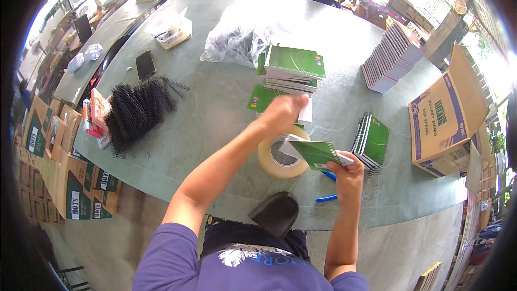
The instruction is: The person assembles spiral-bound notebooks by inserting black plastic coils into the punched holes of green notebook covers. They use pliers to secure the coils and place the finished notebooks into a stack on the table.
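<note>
Now the right hand [349,171] grips a green notebook [318,153], left hand [283,112] above.

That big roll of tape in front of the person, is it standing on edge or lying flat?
Lying flat. The tape roll rests on the table with its round hole facing up; the green notebook in the right hand covers part of its rim.

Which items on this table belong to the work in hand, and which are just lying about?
In use: small green-covered notepad held in the right hand; stack of green spiral notebooks under the left hand.

Lying about: roll of clear packing tape; black spiral binding coils; brown cardboard box; blue-handled tool.
</note>
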